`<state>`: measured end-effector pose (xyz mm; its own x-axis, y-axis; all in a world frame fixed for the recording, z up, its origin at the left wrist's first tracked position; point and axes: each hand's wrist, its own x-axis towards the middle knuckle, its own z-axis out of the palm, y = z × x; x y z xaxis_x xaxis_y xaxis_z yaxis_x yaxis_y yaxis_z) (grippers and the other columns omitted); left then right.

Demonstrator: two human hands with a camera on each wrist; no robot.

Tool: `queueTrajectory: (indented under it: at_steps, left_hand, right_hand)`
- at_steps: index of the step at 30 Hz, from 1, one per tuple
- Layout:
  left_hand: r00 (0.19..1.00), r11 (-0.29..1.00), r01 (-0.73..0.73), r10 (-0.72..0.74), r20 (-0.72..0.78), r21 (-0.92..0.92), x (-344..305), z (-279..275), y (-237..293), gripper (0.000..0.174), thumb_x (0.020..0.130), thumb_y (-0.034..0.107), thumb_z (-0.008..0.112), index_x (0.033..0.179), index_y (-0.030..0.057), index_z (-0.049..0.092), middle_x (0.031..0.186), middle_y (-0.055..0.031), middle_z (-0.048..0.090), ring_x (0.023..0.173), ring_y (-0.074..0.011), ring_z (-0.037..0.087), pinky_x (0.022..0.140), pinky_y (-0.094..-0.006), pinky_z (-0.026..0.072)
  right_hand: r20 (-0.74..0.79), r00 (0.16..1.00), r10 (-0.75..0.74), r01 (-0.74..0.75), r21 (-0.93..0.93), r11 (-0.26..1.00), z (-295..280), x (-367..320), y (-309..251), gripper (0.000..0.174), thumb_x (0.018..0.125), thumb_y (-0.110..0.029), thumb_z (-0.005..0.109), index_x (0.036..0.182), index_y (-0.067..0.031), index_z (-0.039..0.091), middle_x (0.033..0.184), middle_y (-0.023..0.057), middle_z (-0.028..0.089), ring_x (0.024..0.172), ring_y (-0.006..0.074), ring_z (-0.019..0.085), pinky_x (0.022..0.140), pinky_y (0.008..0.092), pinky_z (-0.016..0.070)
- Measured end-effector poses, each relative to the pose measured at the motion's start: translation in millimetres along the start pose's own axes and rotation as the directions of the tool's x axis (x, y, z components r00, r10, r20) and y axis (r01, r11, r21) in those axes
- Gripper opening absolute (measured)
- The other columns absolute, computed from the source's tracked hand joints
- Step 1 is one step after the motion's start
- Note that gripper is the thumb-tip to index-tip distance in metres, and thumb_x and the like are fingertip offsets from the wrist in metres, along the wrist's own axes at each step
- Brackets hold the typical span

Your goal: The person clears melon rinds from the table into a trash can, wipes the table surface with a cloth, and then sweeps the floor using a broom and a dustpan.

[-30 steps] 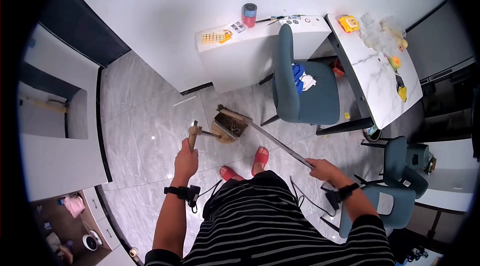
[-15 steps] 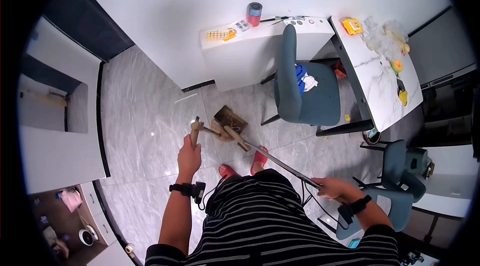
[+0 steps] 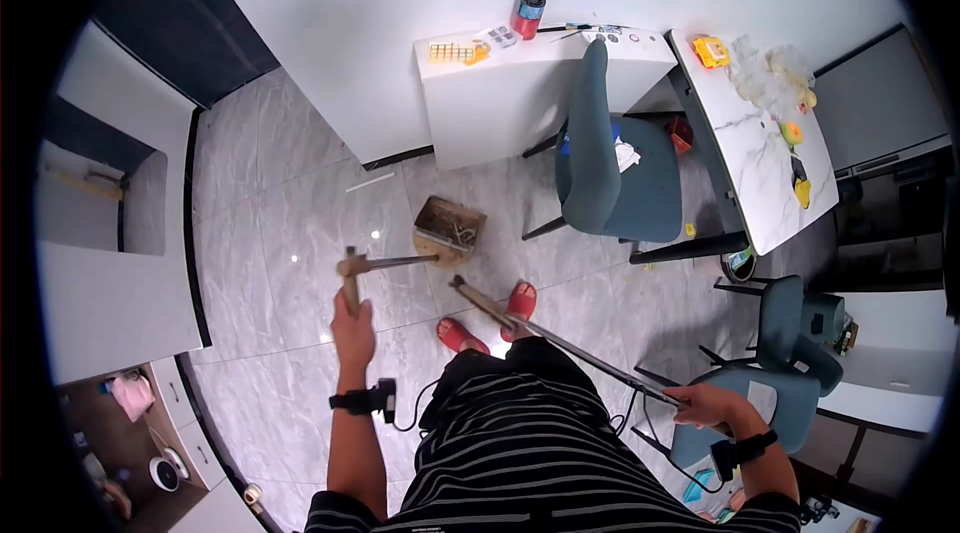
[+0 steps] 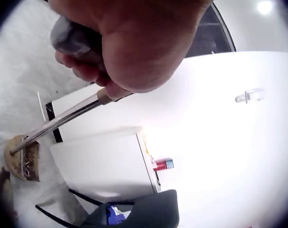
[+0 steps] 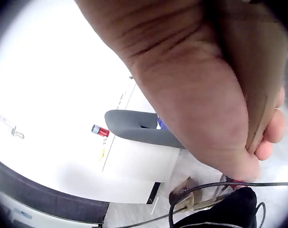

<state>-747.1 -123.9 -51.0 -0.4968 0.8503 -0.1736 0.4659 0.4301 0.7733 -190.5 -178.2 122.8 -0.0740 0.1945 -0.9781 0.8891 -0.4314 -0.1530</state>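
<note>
My left hand (image 3: 353,333) grips the crosspiece at the top of a long-handled dustpan (image 3: 438,216), also seen in the left wrist view, where its metal pole (image 4: 68,116) slants down to the pan. Some pale debris lies inside the brown pan, which rests on the tiles ahead of the feet. In my right hand (image 3: 712,405) is the pole of a broom (image 3: 595,363). The broom head (image 3: 484,304) hangs low beside the red slippers (image 3: 520,305), apart from the pan. The right wrist view shows fingers curled round the brown handle (image 5: 260,61).
A thin white strip (image 3: 371,182) lies on the floor near the wall. A blue-grey chair (image 3: 640,195) stands before a white ledge (image 3: 520,123) and a marble-topped table (image 3: 765,168). More chairs (image 3: 770,328) are at the right, a cabinet (image 3: 185,398) at the left.
The broom head has come away from the pan's mouth toward the slippers, and my right hand has moved right and back. My left hand has shifted left, tilting the dustpan's pole.
</note>
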Motion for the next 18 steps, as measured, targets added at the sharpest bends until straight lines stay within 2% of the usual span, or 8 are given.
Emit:
queueTrajectory:
  at_steps: [2,4,5,8,11,14,16,18]
  left_hand:
    - [0.998,0.999,0.039,-0.04,-0.052,-0.026,-5,-29,-23,0.04,0.087,0.016,0.061,0.122,0.0002,0.051,0.094,-0.0175,0.063,0.084,-0.028,0.06,0.076,-0.038,0.0474]
    - [0.991,0.994,0.111,-0.111,-0.071,-0.001,-9,-59,-31,0.036,0.086,0.016,0.062,0.117,-0.0001,0.053,0.085,-0.0096,0.058,0.076,-0.0187,0.054,0.072,-0.034,0.0465]
    - [0.985,0.989,0.148,-0.149,-0.082,-0.021,-11,-69,-36,0.035,0.086,0.016,0.063,0.116,-0.0003,0.053,0.085,-0.0097,0.059,0.075,-0.0183,0.054,0.07,-0.0334,0.0462]
    - [0.987,0.99,0.143,-0.141,-0.071,0.019,-19,-83,-39,0.037,0.086,0.017,0.063,0.118,0.0004,0.053,0.086,-0.0098,0.06,0.075,-0.0177,0.054,0.07,-0.0325,0.0465]
    - [0.991,0.989,0.133,-0.132,-0.01,0.058,-26,-81,-45,0.042,0.086,0.017,0.064,0.122,0.0012,0.052,0.091,-0.0148,0.064,0.079,-0.0217,0.059,0.074,-0.035,0.0481]
    - [0.986,0.982,0.165,-0.166,0.006,0.09,-31,-81,-44,0.044,0.084,0.019,0.064,0.124,0.0028,0.051,0.097,-0.0176,0.065,0.084,-0.0252,0.062,0.077,-0.0363,0.0487]
    - [0.985,0.982,0.167,-0.169,0.022,0.09,-26,-89,-49,0.044,0.085,0.019,0.063,0.124,0.0032,0.052,0.096,-0.0182,0.065,0.085,-0.0259,0.063,0.076,-0.037,0.0486]
    - [0.986,0.983,0.156,-0.162,0.051,0.1,-21,-96,-54,0.043,0.085,0.019,0.062,0.122,0.0028,0.051,0.094,-0.0201,0.065,0.084,-0.0294,0.064,0.074,-0.0389,0.0486]
  right_hand:
    - [-0.057,0.998,0.016,-0.014,0.04,0.999,8,-2,-1,0.065,0.082,-0.017,0.063,0.143,-0.0125,0.04,0.073,0.0048,0.058,0.063,0.0163,0.057,0.06,0.0312,0.0487]
    - [-0.173,0.981,-0.091,0.067,-0.143,0.987,18,9,2,0.063,0.08,-0.019,0.063,0.139,-0.0129,0.043,0.076,0.0094,0.061,0.067,0.0225,0.061,0.063,0.0347,0.0496]
    - [-0.223,0.962,-0.155,0.1,-0.237,0.966,21,17,1,0.061,0.08,-0.02,0.063,0.138,-0.0131,0.045,0.078,0.0118,0.063,0.069,0.0257,0.062,0.064,0.0364,0.05]
    - [-0.327,0.918,-0.226,0.121,-0.311,0.943,22,42,-16,0.056,0.078,-0.022,0.061,0.131,-0.0138,0.049,0.084,0.0186,0.064,0.079,0.0365,0.063,0.069,0.0423,0.0499]
    - [-0.412,0.869,-0.273,0.152,-0.304,0.94,20,82,-27,0.053,0.077,-0.021,0.061,0.128,-0.0147,0.051,0.089,0.0208,0.065,0.088,0.0413,0.061,0.074,0.0454,0.0494]
    - [-0.486,0.82,-0.302,0.168,-0.3,0.939,3,115,-59,0.052,0.076,-0.02,0.06,0.127,-0.0133,0.052,0.093,0.0225,0.065,0.092,0.0422,0.061,0.078,0.0454,0.0497]
    - [-0.526,0.82,-0.223,0.057,-0.314,0.948,-13,148,-81,0.053,0.075,-0.018,0.06,0.126,-0.0093,0.051,0.1,0.0257,0.064,0.094,0.0433,0.06,0.081,0.0452,0.0496]
    - [-0.533,0.783,-0.321,0.195,-0.279,0.94,-23,201,-93,0.055,0.075,-0.014,0.056,0.128,-0.0049,0.049,0.105,0.0283,0.062,0.097,0.0434,0.06,0.084,0.0455,0.049]
